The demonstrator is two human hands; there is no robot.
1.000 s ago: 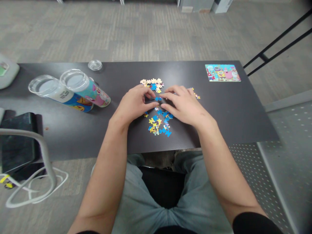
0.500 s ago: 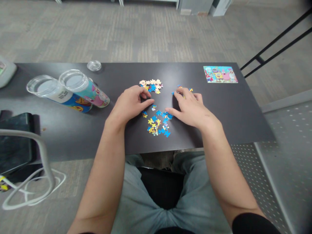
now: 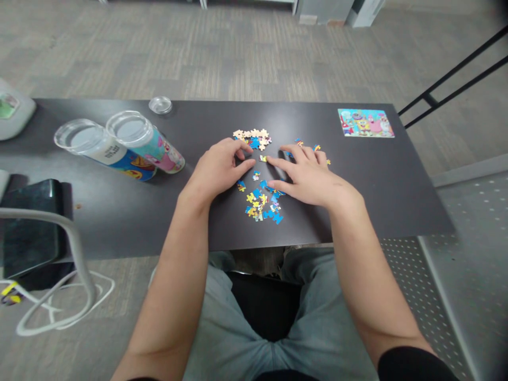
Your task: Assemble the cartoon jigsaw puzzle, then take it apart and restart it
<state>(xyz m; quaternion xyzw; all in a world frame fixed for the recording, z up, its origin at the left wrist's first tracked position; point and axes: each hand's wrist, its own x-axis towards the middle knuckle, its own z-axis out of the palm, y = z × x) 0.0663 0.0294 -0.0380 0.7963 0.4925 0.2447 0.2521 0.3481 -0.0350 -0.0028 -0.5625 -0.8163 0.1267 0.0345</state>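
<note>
My right hand [image 3: 311, 172] lies palm down with its fingers spread. Its index fingertip touches a small yellow-green puzzle piece [image 3: 263, 158], and its thumb is by the upper edge of a loose pile of blue and yellow puzzle pieces [image 3: 262, 202]. More puzzle pieces [image 3: 316, 147] show beyond its fingers, partly hidden. My left hand [image 3: 224, 168] rests on the table with thumb and index apart and nothing visible between them. Just past its fingers is a cluster of puzzle pieces [image 3: 254, 136], some with the plain beige side up. A single piece [image 3: 256, 175] lies between the hands.
On the dark table [image 3: 377, 190] a colourful cartoon picture card [image 3: 367, 124] lies at the far right. Two printed canisters [image 3: 115, 153] with clear rims stand at the left, near a clear round lid [image 3: 161, 105]. A black device [image 3: 34, 222] and white cable [image 3: 89, 288] are farther left.
My right index finger has stretched left, and the yellow-green piece now shows under its tip between the hands. My left hand stays nearly in place. The camera view has shifted slightly.
</note>
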